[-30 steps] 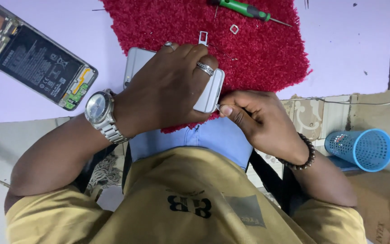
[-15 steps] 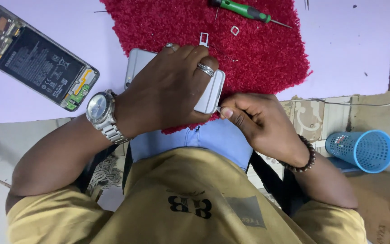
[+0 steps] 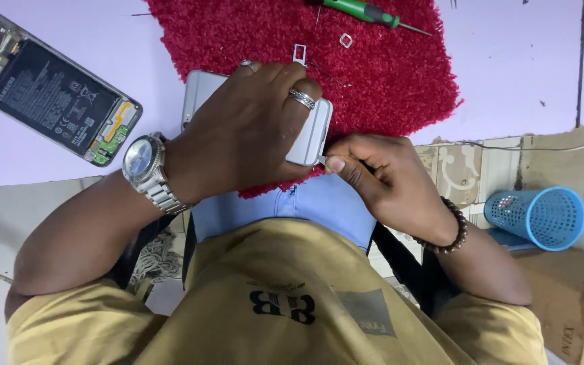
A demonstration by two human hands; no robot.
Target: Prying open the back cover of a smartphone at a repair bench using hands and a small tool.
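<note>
One silver phone [image 3: 309,135] lies face down at the near edge of the red mat [image 3: 386,74]. Its long side runs left to right, tipped a little. The left hand [image 3: 245,135] is clenched over its back, holding it tight. The right hand [image 3: 380,177] touches the phone's right end, its fingers pinched on something too small to see. A second phone [image 3: 49,94], open with its insides showing, lies far left. One green screwdriver [image 3: 363,11] rests on the mat. One blue basket [image 3: 539,216] lies tipped at the right; I cannot tell what is inside.
</note>
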